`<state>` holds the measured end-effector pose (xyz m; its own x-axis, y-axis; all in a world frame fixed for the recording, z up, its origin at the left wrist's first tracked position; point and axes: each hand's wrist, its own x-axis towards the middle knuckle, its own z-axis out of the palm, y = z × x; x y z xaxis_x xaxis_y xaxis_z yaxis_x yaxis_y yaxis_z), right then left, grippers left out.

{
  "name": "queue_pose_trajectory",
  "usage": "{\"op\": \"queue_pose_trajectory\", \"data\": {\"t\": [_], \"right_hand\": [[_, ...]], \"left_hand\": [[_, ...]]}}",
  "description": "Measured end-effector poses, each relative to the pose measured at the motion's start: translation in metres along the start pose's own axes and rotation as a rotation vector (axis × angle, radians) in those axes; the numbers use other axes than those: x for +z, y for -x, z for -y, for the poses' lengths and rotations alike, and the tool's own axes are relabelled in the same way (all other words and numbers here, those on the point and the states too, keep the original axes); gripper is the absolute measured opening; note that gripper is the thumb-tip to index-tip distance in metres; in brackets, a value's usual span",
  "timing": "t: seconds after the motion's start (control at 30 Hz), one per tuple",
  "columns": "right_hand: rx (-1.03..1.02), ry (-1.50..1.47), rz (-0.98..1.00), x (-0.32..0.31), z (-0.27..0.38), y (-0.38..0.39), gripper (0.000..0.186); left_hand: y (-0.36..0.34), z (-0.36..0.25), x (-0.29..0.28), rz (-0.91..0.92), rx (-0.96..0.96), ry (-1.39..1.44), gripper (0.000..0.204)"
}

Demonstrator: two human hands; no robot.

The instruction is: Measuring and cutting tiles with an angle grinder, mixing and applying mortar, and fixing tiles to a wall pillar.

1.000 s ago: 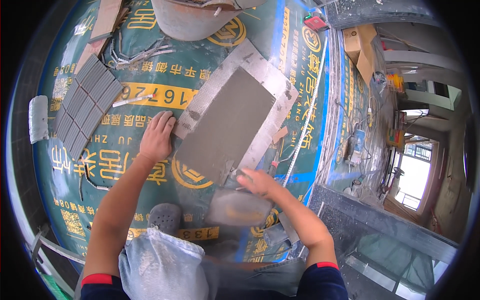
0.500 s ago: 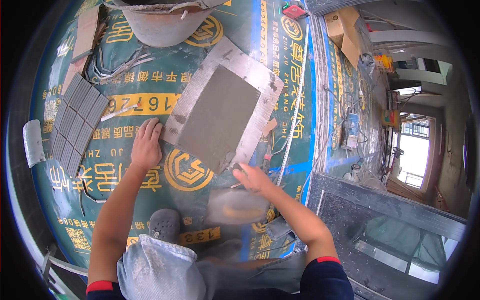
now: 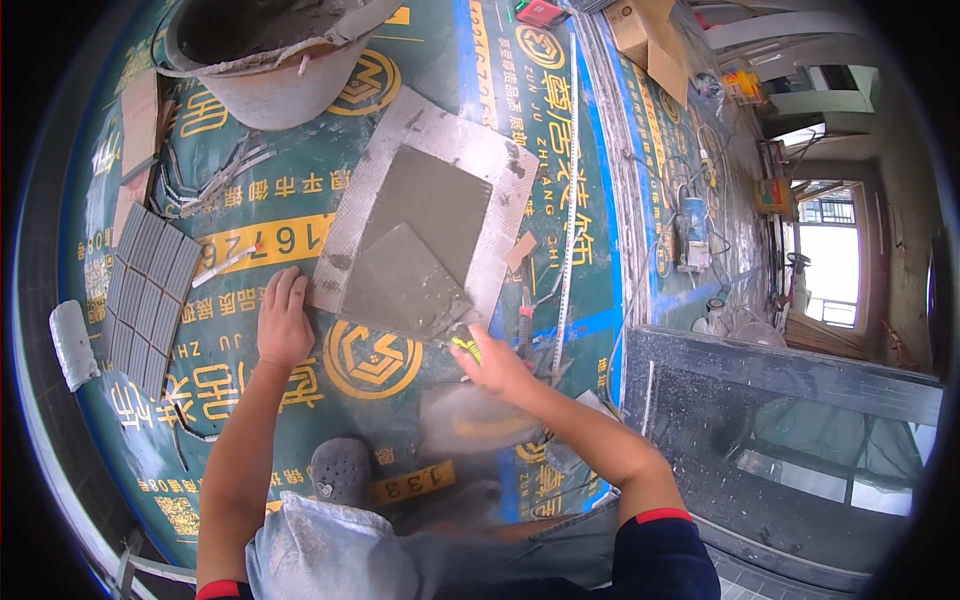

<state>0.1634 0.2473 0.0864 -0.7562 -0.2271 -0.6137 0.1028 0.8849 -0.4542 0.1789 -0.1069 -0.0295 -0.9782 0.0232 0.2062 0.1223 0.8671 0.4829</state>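
A pale tile or board (image 3: 425, 115) with a textured surface lies at an angle on the green floor sheet, its middle spread with smooth grey mortar (image 3: 430, 185). My right hand (image 3: 492, 366) is closed around the green and dark handle of a trowel (image 3: 408, 275). The trowel's wide rectangular blade lies over the near part of the mortar, smeared grey along its right side. My left hand (image 3: 286, 325) is flat at the near left corner of the tile, fingers stretched out and holding nothing; whether the fingertips touch the edge I cannot tell.
A mortar bucket (image 3: 270, 95) stands at the far left. Ribbed grey tile sheets (image 3: 150, 300) and grey strips (image 3: 205, 180) lie left. A white measuring strip (image 3: 568, 215) runs right, beside a dark sliding-door frame (image 3: 780, 370). My shoe (image 3: 341, 470) is close by.
The trowel blade now shows plainly on the near part of the mortar, and its green handle has come into sight. The view has shifted slightly, with more of the bucket visible.
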Motion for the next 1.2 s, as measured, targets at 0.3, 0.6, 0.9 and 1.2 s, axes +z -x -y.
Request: {"op": "queue_pose_trajectory", "data": {"t": [0.3, 0.6, 0.9, 1.2], "right_hand": [[0.106, -0.141, -0.497, -0.069, -0.058, -0.014, 0.045], [0.158, -0.631, -0.352, -0.083, -0.014, -0.085, 0.049], [0.119, -0.235, -0.423, -0.099, -0.089, -0.094, 0.074], [-0.018, -0.491, -0.007, -0.088, -0.066, -0.097, 0.041]], "left_hand": [[-0.001, -0.004, -0.006, -0.024, 0.006, 0.006, 0.046], [-0.002, -0.006, -0.005, -0.037, -0.007, -0.008, 0.044], [-0.004, -0.006, -0.007, -0.022, 0.004, -0.002, 0.043], [-0.015, -0.016, -0.004, -0.006, 0.006, 0.025, 0.046]]}}
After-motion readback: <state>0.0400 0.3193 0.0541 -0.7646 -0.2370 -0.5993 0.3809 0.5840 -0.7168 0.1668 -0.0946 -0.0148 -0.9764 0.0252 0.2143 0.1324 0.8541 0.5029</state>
